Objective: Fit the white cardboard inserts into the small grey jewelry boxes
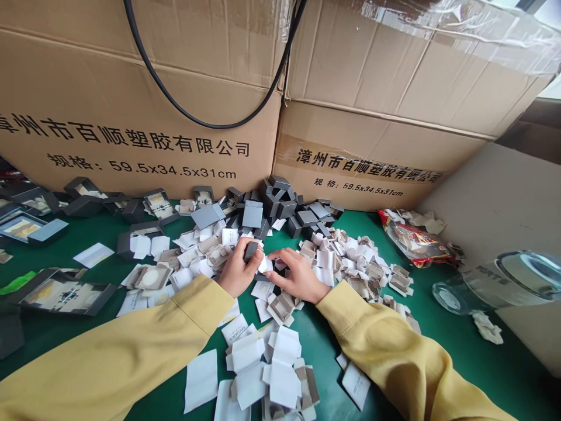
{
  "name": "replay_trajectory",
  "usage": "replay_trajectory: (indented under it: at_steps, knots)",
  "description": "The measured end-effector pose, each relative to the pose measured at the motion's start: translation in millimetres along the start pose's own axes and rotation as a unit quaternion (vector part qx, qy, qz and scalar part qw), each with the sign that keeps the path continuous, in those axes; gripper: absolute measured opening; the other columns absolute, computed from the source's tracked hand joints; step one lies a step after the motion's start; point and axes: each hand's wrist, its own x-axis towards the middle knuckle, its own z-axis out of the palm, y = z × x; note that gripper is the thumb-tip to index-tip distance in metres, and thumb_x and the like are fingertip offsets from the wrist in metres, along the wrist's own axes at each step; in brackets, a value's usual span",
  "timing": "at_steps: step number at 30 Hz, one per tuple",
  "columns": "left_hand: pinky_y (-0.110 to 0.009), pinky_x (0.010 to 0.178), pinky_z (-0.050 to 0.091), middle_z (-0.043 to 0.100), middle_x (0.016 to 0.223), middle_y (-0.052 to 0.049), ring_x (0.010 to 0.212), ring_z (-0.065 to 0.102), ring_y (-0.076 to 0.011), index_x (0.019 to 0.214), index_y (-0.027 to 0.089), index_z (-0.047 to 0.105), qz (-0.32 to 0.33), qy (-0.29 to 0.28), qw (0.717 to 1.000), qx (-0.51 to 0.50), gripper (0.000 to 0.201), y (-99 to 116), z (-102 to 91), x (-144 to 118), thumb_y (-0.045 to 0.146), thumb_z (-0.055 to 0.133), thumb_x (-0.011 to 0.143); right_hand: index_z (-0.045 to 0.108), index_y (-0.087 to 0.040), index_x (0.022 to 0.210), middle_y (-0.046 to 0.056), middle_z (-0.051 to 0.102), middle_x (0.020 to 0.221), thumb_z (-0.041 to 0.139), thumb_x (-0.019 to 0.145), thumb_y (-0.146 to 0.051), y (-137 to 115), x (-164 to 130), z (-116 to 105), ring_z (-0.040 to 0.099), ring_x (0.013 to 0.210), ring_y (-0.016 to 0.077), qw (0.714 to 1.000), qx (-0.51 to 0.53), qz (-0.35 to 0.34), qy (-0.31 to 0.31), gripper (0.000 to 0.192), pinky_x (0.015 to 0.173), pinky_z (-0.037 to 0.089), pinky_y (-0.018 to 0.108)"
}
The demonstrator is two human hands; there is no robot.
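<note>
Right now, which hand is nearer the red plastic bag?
Right. The right hand is left of the red plastic bag, with loose white paper pieces between; the left hand is farther left, holding a small dark piece.

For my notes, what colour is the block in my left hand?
The block is dark grey; see the head view.

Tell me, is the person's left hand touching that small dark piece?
Touching. The head view shows the small dark piece pinched between the thumb and fingers of the left hand.
</note>
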Motion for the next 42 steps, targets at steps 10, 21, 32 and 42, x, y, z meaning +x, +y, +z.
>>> replay_trajectory:
  at_steps: [10,21,32,42]
  knots:
    - [-0.031,0.073,0.043,0.055,0.09,-0.004,0.08,0.054,-0.0179,0.098,0.021,0.045,0.002,-0.017,0.999,0.045,0.037,-5.0,0.8,-0.3,0.054,0.041,0.083,0.06,-0.019,0.098,0.008,0.064,0.098,0.059,0.084,-0.032,2.5,0.9,-1.3,0.059,0.089,0.0183,0.995,0.049,-0.081,0.014,0.019,0.08,0.05,0.034]
    - [-0.03,0.077,0.045,0.058,0.092,-0.004,0.081,0.057,-0.0161,0.093,0.021,0.046,0.012,-0.01,1.0,0.014,0.03,0.4,0.5,-0.7,0.049,0.042,0.085,0.063,-0.019,0.092,0.009,0.064,0.099,0.058,0.085,-0.034,9.0,3.7,-2.1,0.06,0.092,0.0188,0.994,0.022,-0.104,-0.025,0.017,0.086,0.048,0.037]
    - [-0.03,0.077,0.046,0.059,0.087,-0.003,0.079,0.057,-0.0159,0.093,0.021,0.046,-0.011,-0.01,1.0,0.003,0.029,5.0,0.1,-0.3,0.048,0.041,0.085,0.064,-0.019,0.101,0.009,0.065,0.106,0.051,0.088,-0.039,14.0,3.3,-9.3,0.058,0.09,0.0203,0.969,-0.134,-0.201,-0.055,0.027,0.075,0.05,0.034]
    - [-0.029,0.071,0.045,0.058,0.086,-0.003,0.073,0.055,-0.0147,0.091,0.02,0.048,-0.025,0.004,1.0,-0.005,0.032,2.4,-0.9,0.8,0.05,0.04,0.085,0.06,-0.016,0.108,0.011,0.065,0.107,0.048,0.089,-0.04,11.9,3.8,-9.0,0.056,0.098,0.0217,0.943,-0.204,-0.256,-0.051,0.033,0.079,0.049,0.036]
